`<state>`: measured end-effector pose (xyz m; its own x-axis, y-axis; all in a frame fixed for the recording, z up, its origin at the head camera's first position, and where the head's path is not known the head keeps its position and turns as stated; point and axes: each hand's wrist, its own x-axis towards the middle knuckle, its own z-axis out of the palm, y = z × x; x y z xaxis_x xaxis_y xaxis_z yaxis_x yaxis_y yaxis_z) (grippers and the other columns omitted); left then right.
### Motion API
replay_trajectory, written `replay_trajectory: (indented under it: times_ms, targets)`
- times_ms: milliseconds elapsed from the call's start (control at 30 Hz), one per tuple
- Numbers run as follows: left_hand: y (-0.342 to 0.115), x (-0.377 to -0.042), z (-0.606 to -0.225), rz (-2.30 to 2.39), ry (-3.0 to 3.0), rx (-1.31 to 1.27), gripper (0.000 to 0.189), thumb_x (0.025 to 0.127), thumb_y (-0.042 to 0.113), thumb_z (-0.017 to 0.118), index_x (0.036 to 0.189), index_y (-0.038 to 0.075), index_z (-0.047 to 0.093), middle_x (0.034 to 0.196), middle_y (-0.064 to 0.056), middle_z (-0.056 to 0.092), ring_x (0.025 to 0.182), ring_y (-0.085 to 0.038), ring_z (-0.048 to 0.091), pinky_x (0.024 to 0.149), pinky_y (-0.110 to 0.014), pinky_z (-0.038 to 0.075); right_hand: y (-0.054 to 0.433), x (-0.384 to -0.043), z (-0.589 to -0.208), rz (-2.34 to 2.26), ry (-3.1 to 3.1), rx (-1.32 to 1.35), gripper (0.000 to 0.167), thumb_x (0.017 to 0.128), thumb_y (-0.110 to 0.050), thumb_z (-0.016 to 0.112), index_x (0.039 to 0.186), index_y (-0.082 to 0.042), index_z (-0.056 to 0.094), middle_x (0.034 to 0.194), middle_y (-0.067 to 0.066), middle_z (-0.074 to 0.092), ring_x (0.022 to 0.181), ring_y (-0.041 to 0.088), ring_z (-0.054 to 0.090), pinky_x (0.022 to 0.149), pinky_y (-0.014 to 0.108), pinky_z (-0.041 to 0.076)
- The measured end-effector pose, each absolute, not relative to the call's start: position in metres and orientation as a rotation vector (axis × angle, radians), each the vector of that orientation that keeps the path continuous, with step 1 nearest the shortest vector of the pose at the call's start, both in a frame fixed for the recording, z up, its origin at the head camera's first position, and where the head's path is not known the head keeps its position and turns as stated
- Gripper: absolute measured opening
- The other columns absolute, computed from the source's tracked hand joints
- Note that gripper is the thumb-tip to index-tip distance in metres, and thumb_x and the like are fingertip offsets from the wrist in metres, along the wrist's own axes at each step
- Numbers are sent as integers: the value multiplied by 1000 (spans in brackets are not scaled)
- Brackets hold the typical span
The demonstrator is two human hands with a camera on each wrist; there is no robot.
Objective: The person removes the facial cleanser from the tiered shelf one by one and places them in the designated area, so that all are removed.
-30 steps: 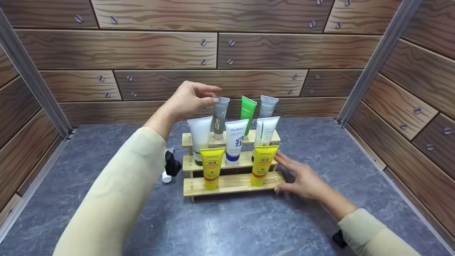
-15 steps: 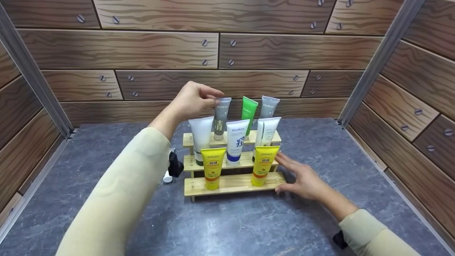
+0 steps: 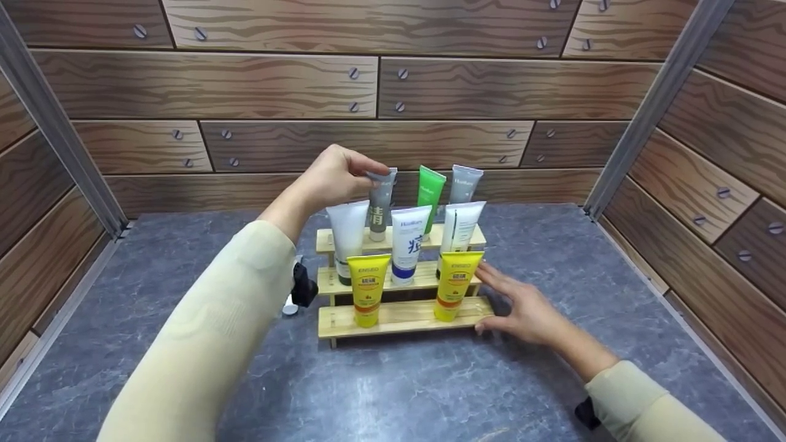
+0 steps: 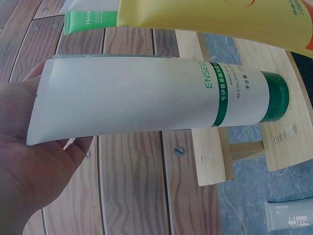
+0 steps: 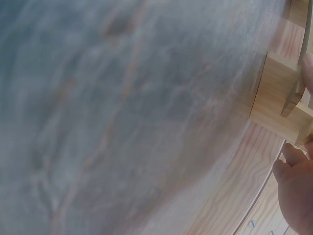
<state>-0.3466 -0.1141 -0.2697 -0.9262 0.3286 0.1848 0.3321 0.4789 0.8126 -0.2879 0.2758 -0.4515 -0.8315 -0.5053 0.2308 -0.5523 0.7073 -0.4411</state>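
Observation:
My left hand [image 3: 334,176] pinches the top end of a grey squeeze tube [image 3: 382,205], which stands cap down at the left of the back tier. In the left wrist view, a white tube with a green cap [image 4: 132,95] hides most of that grey tube and part of the fingers. My right hand [image 3: 522,310] holds the right end of the three-tier wooden rack [image 3: 405,316], thumb at the front corner of the bottom tier and fingers along the side. The right wrist view shows the thumb and fingertips against the rack's end [image 5: 276,100].
A green tube [image 3: 430,193] and another grey tube [image 3: 465,184] share the back tier. Several white tubes [image 3: 408,236] stand on the middle tier, two yellow tubes [image 3: 368,291] on the bottom one. Left of the rack, another grey tube [image 4: 291,214] lies on the marbled table [image 3: 393,393].
The grey tube has turned slightly, showing more of its large lettering. My left hand has shifted a little right, its fingers now covering more of the tube's top. The right hand keeps its place.

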Motion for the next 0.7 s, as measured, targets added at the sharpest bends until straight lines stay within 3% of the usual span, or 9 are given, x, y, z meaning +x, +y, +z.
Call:
replay_trajectory:
  times_ms: [233,467,700]
  targets:
    - [-113,-347,-270,-1460,-2722,-598,33,99,-4,68,127,10,79,120,-8,75,96,-22,62,80,-33,51,276,-288,-451,790,-2811,880,103,78,-45,92,164,-17,41,170,8,30,148,45,41,117,67,31]
    - [-113,-345,-269,-1439,-2736,-592,36,99,-4,68,129,13,78,123,-7,75,104,-21,66,89,-36,55,277,-288,-451,774,-2773,918,101,78,-40,94,162,-12,44,169,10,34,147,45,43,117,65,33]
    - [-114,-345,-270,-1437,-2722,-545,38,100,-6,64,129,14,78,121,-7,73,99,-23,61,83,-33,54,277,-287,-452,784,-2784,905,102,78,-42,93,163,-15,42,170,10,33,147,46,42,116,68,32]
